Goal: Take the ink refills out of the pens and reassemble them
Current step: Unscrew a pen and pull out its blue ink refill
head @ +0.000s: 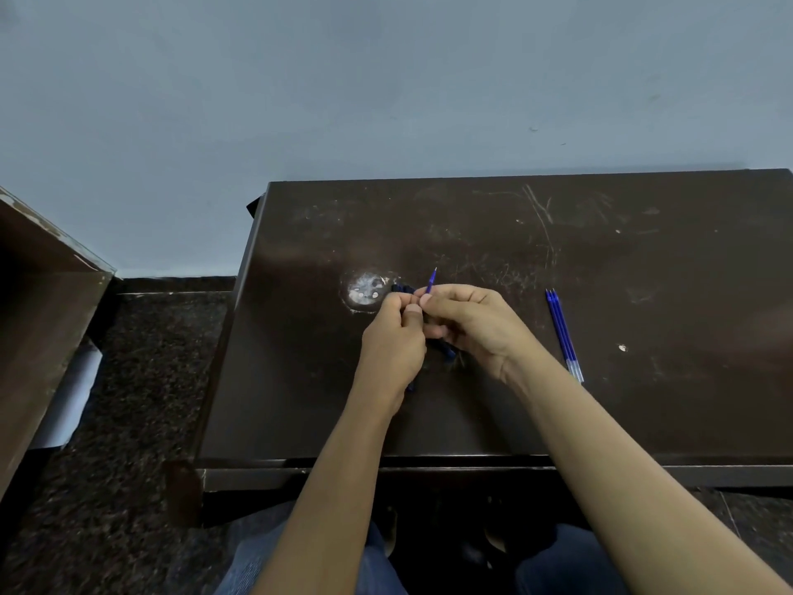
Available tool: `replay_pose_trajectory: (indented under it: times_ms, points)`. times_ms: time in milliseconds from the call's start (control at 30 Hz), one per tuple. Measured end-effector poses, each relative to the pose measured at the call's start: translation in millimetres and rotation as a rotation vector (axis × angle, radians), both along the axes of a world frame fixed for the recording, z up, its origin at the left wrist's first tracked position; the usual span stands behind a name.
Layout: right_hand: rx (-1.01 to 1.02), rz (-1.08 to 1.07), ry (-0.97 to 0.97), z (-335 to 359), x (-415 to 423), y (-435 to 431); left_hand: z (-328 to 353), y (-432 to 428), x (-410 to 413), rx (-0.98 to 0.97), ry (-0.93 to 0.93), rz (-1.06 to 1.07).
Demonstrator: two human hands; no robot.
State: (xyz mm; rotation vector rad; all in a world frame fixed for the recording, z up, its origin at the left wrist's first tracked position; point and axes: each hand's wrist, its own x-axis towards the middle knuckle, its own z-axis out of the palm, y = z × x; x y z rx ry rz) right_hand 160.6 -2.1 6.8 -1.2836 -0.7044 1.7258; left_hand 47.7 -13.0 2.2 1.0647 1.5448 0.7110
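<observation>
Your left hand has its grip closed round dark blue pens over the table. Your right hand pinches one blue refill, tip pointing up. More refills lie together on the table at your right.

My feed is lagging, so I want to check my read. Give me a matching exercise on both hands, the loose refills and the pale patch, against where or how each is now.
1 left hand
2 right hand
3 loose refills
4 pale round patch

A lie flat on the table, right of both hands
B pinches a blue refill, tip pointing away
C holds dark pen parts
D on the table, beside the left hand's fingertips

Pairs: 1-C, 2-B, 3-A, 4-D
</observation>
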Motion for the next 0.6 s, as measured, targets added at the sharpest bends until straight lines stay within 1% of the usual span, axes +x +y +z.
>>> replay_pose_trajectory:
  times_ms: [133, 167, 233, 300, 367, 533, 567, 600]
  points:
    - [-0.085, -0.155, 0.044, -4, 7, 7, 1, 2, 1, -0.043, -0.03, -0.03]
    - [-0.103, -0.162, 0.067, -5, 9, 8, 1, 2, 0, -0.039, -0.03, -0.026]
    - [-0.132, -0.1, 0.083, -5, 10, 7, -1, 3, -1, -0.021, -0.013, -0.022]
    - [-0.145, -0.011, 0.051, -5, 6, 3, -3, 2, -1, -0.012, 0.003, -0.02]
    - [-0.129, -0.016, 0.03, -7, 4, 1, -3, 3, 0, -0.013, -0.001, -0.014]
    - [-0.051, -0.29, 0.142, -2, 20, 20, -2, 2, 3, -0.015, -0.021, -0.002]
    - [-0.004, -0.315, 0.096, 0, 24, 28, -2, 1, 3, -0.014, -0.025, 0.007]
    - [0.059, -0.313, -0.018, 0, 28, 37, -1, 1, 3, -0.011, -0.031, 0.016]
